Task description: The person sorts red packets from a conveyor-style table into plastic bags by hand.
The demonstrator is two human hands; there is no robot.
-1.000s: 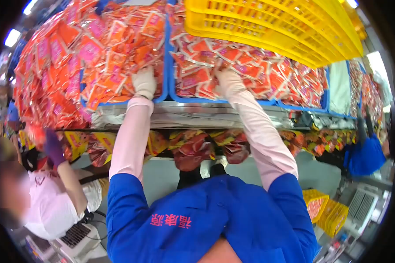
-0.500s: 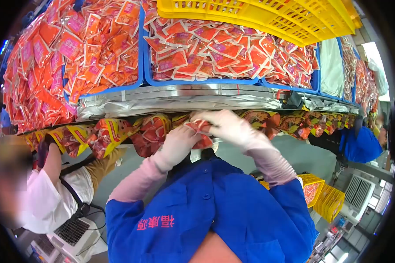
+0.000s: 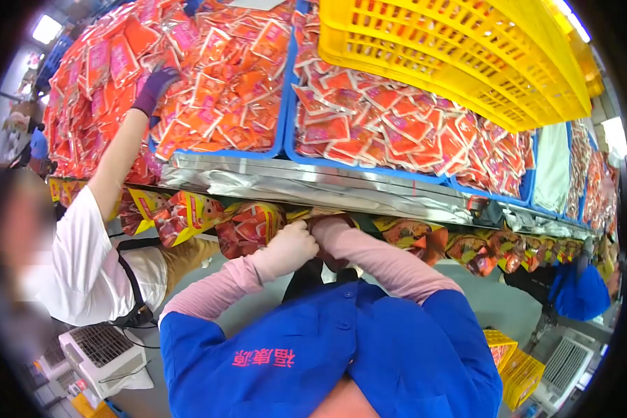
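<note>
My left hand, in a white glove, is closed at the near rim of a printed packaging bag on the belt-side row; its fingertips are partly hidden. The pink sleeve of my right arm reaches down into this bag's mouth, so the right hand's fingers are out of sight. Beside my left hand stands an open bag with red sachets in it. To the right of my forearm is another printed bag in the row.
Blue crates heaped with red sachets stand beyond a metal ledge. A yellow basket overhangs them. At left, a co-worker's purple-gloved hand reaches into the sachets. Yellow baskets stand at lower right.
Both hands were together over the bag with a red sachet between them. My right hand has since gone down into the bag. The co-worker's arm has stretched out to the sachet pile.
</note>
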